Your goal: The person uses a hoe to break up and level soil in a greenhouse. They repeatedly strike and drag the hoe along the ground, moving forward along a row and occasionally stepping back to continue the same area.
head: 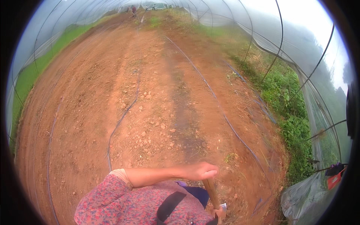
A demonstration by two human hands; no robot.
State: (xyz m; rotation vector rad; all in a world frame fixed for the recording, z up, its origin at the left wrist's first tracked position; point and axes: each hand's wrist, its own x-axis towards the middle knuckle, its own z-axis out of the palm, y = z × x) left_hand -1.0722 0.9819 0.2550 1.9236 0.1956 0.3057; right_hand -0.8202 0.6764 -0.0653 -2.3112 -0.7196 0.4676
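Note:
A wooden tool handle (211,192) stands steeply in front of my body, at the lower middle of the view. My left hand (206,171) is closed around its upper end, with the forearm laid across my chest. Lower down, my right hand (220,213) grips the same handle near the picture's bottom edge. Beside that hand shows a small pale, metallic-looking piece (223,207); whether it belongs to the tool cannot be told. The tool's lower end is hidden. A patterned sleeve (104,194) covers my left upper arm.
Thin hoses (208,85) run lengthwise over reddish soil (84,118) with scattered stones (144,134). A plastic-covered hoop tunnel arches overhead. Green plants (295,126) and bunched plastic film (301,197) line the right side, with a red object (334,180) hanging nearby. People (133,11) stand far off.

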